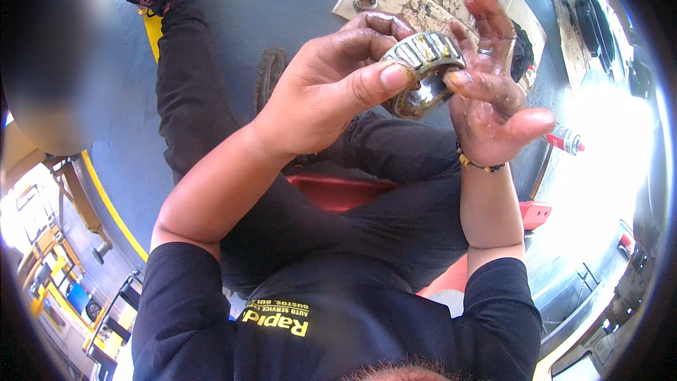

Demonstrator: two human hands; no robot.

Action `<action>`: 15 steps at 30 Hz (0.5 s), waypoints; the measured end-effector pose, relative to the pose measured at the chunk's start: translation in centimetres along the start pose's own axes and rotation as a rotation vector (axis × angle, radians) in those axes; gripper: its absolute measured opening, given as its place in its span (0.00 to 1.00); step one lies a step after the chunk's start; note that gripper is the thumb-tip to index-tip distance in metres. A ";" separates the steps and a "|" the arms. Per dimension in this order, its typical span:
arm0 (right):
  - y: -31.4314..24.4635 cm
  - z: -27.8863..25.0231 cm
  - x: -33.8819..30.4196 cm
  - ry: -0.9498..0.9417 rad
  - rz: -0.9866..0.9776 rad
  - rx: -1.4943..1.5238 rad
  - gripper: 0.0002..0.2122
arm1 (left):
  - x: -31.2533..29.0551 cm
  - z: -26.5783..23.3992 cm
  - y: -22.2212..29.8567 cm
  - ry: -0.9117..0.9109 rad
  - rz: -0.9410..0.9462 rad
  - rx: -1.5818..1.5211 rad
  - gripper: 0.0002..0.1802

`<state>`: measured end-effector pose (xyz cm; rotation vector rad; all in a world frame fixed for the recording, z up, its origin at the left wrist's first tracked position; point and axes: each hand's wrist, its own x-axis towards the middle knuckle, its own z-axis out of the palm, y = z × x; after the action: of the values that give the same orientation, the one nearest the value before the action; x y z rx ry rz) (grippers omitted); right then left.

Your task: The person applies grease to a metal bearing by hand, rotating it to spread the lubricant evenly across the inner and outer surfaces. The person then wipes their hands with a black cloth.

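Observation:
My left hand (328,88) grips a tapered roller bearing (428,48) between thumb and fingers, in front of my lap. Brownish grease coats its rollers, and its inner bore shows shiny. Beside it, my right hand (493,88) is palm up with fingers and thumb spread. Grease glistens on that palm and the fingers. One right fingertip touches the bearing's near rim, without the hand closing round it. A beaded bracelet (479,162) circles the right wrist.
Grease-stained cardboard (451,7) lies on the floor ahead, with another bearing-like ring (365,2) on it. A red and white can or tube (565,141) is at the right. I sit on a red seat (342,192). Another person's blurred shape is at the far left.

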<state>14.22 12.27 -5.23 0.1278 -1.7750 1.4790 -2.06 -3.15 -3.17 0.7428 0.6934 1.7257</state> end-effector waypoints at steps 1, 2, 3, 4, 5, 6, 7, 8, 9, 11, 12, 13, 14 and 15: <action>0.4 -0.3 0.0 0.009 -0.034 -0.080 0.42 | -0.2 0.3 0.1 0.005 -0.032 -0.063 0.18; 0.8 -0.6 -0.1 0.022 -0.066 -0.158 0.43 | -0.4 0.6 0.2 0.010 -0.064 -0.127 0.19; 1.0 -0.8 0.1 0.029 -0.119 -0.217 0.43 | -0.3 0.5 0.5 0.018 -0.107 -0.190 0.20; 1.1 -1.0 0.1 0.041 -0.146 -0.220 0.43 | -0.3 0.3 0.8 0.026 -0.149 -0.254 0.21; 1.2 -1.2 0.0 0.052 -0.174 -0.225 0.44 | -0.2 0.2 1.1 0.035 -0.191 -0.317 0.22; 1.3 -1.3 0.0 0.069 -0.177 -0.171 0.44 | -0.1 0.0 1.1 0.070 -0.197 -0.327 0.23; 1.3 -1.3 0.0 0.086 -0.179 -0.117 0.45 | 0.1 -0.1 1.2 0.104 -0.203 -0.337 0.24; 1.3 -1.0 0.0 0.103 -0.155 -0.127 0.45 | 0.2 -0.1 1.3 0.139 -0.208 -0.348 0.25; 1.0 -0.4 0.0 0.119 -0.128 -0.135 0.45 | 0.1 0.1 1.4 0.166 -0.188 -0.326 0.24; 0.9 -0.3 -0.1 0.080 -0.139 -0.310 0.45 | 0.1 0.1 1.4 0.141 -0.158 -0.318 0.24; 0.8 -0.3 0.0 0.061 -0.149 -0.396 0.45 | 0.0 0.0 1.4 0.128 -0.142 -0.313 0.23; 0.8 -0.2 0.1 0.044 -0.194 -0.482 0.45 | 0.0 -0.1 1.5 0.137 -0.127 -0.305 0.23; 0.8 0.0 0.3 0.039 -0.224 -0.514 0.45 | -0.1 -0.3 1.6 0.146 -0.113 -0.297 0.23; 0.8 0.1 0.4 0.037 -0.253 -0.548 0.45 | 0.0 -0.5 1.7 0.152 -0.098 -0.289 0.23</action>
<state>13.47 12.60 -5.57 0.0408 -1.9852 0.7792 -3.48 -3.59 -2.14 0.3758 0.5562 1.7566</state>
